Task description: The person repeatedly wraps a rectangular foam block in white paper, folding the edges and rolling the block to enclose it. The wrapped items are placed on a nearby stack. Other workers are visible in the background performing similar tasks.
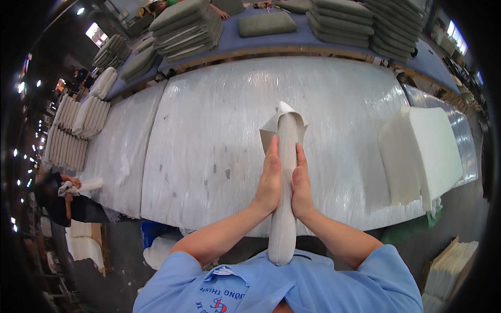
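A slim beige cushion [284,214] stands on its edge in front of me, its near end close to my chest. White foam [284,106] pokes out at the far end, where a loose flap of the fabric cover [267,136] hangs open. My left hand [269,180] lies flat along the cushion's left side. Against the opposite side presses my right hand [301,185], fingers stretched forward. The cushion is gripped between both palms, above the plastic-wrapped table [209,120].
White foam pads and a beige fabric piece [422,156] rest at the table's right. Stacked grey-green cushions [342,23] and a single one [267,24] lie on the blue table beyond. Beige cushions [68,148] are piled far left, near another person [68,195] handling a white roll-shaped piece.
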Demonstrator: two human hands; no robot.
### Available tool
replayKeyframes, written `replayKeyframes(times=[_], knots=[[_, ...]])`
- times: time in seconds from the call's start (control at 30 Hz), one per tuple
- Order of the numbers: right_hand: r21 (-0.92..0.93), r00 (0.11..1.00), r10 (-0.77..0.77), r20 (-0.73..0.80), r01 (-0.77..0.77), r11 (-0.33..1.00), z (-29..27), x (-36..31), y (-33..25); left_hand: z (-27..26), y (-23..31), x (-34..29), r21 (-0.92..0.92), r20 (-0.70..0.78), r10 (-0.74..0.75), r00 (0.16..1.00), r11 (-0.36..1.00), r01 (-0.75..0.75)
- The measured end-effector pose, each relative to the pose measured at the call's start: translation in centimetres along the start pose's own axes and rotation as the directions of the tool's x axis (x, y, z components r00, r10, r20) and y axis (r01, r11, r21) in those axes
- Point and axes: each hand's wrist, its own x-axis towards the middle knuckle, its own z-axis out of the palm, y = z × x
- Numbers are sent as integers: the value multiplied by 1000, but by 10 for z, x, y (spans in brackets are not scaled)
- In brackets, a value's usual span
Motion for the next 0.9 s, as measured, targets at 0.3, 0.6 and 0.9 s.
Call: replayKeyframes(times=[0.3,0.6,0.9], knots=[[32,997,9,-75,-6,999,-10,47,26,-14,-25,46,-160,37,31,999,987,-24],[-410,929,-335,-160,246,878,-42,130,29,-62,-58,114,271,-63,208,976,945,-184],[-152,938,-238,-253,204,967,-40,159,22,-52,-37,144,211,-136,272,953,947,-241]])
